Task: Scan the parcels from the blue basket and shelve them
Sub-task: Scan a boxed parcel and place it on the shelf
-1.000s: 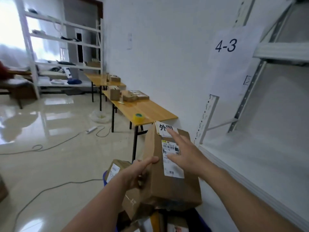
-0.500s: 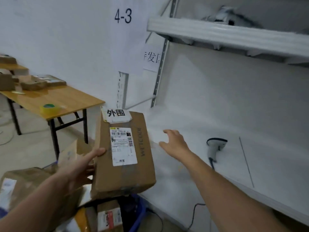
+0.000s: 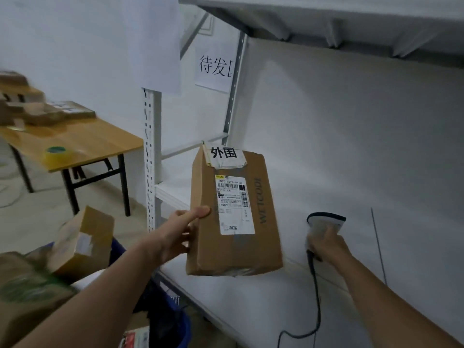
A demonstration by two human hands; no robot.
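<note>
My left hand (image 3: 175,234) grips the left edge of a brown cardboard parcel (image 3: 266,237), held upright over the white shelf (image 3: 351,259) with its white shipping label facing me. To its right, my right hand (image 3: 326,244) is closed around the handle of a white barcode scanner (image 3: 324,221) that rests on the shelf; its black cable hangs over the shelf's front edge. The blue basket (image 3: 183,322) sits at the bottom left, with several other brown parcels (image 3: 82,242) piled in it.
A wooden table (image 3: 82,141) at the left carries a yellow tape roll (image 3: 57,154) and several boxes. A white perforated shelf post (image 3: 150,159) stands beside the parcel. Another shelf board (image 3: 326,11) runs overhead. A paper sign (image 3: 216,66) hangs on the wall.
My view swung right toward the shelf. My right hand left the parcel, reached across the shelf and closed on the scanner. My left hand kept the parcel and brought it over the shelf.
</note>
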